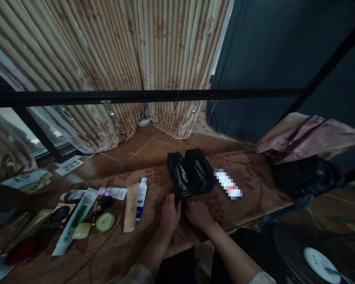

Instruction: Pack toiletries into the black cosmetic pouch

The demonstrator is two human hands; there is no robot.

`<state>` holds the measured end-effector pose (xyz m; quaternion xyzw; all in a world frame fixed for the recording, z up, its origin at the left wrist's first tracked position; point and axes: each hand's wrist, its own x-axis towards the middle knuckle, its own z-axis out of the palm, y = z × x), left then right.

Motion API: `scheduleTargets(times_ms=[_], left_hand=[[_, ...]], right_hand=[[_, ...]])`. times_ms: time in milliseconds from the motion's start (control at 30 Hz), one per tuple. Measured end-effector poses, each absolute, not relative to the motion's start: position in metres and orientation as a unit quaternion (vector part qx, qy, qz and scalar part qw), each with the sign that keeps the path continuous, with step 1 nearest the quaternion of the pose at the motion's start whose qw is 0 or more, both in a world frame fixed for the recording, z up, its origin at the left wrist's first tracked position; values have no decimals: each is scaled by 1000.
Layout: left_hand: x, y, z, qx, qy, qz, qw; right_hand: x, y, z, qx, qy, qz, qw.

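Note:
A black zip bag (180,177) lies opened out on the cloth-covered table, its two halves side by side. The right half (199,171) shows a dark hollow with something inside that I cannot make out. My left hand (170,215) grips the near left corner of the bag, thumb and fingers closed. At the near edge of the right half, my right hand (198,215) is curled with its fingertips partly hidden against the bag. Left of my hands lie a beige tube (131,208) and a white-and-blue tube (141,199).
Further left are a pink tube (112,193), a white-and-green packet (77,223), a round pale-green jar (105,222) and a red round container (23,251). A blurred white item (228,184) lies right of the bag. A dark bag (301,175) sits at the table's right end.

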<state>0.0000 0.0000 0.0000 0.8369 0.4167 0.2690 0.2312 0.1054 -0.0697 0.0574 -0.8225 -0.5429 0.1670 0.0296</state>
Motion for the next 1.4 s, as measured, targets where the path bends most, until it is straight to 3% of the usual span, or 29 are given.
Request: scheduleTargets(times_ms=[767,1067,1400], left_hand=[[-25,5,7,809,465,298,203],[-73,2,10,821,428,288,244],[-72,-5,4,813,439,299,239]], right_hand=[[118,-74,59,-848,-500,171,36],[96,-75,61,-780,-583,205,96],[83,-73,54,-794,-586,155,45]])
